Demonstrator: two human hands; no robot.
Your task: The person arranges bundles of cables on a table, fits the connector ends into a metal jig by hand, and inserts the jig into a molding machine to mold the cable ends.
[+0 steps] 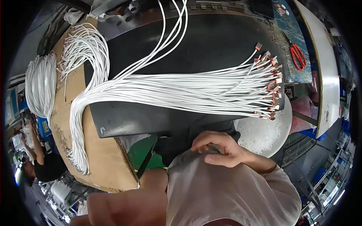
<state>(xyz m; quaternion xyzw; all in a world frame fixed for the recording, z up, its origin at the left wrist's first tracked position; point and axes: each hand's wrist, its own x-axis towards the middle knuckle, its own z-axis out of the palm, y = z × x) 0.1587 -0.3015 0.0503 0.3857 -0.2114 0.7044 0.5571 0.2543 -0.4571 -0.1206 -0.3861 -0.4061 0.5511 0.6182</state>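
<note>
A thick bundle of white cables [169, 90] lies across the black tabletop [226, 41], its orange-and-metal USB plugs [274, 86] gathered at the right end. Several strands rise from it toward the far edge. My right hand [222, 148] hovers in front of my shirt, below the table's near edge, its thumb and curled fingers apart around nothing. Close to the camera at the lower left is my left hand [120, 207], large and blurred; its fingers are partly cut off by the frame, and what they hold, if anything, does not show. Neither hand touches the cables.
Cardboard [105, 162] sits under the cables' left ends. A coiled white cable bundle [39, 86] is at far left. Red-handled cutters [298, 56] lie on a blue surface at right. A round white tub [286, 124] holds clear plastic bits. Another person [51, 165] works at left.
</note>
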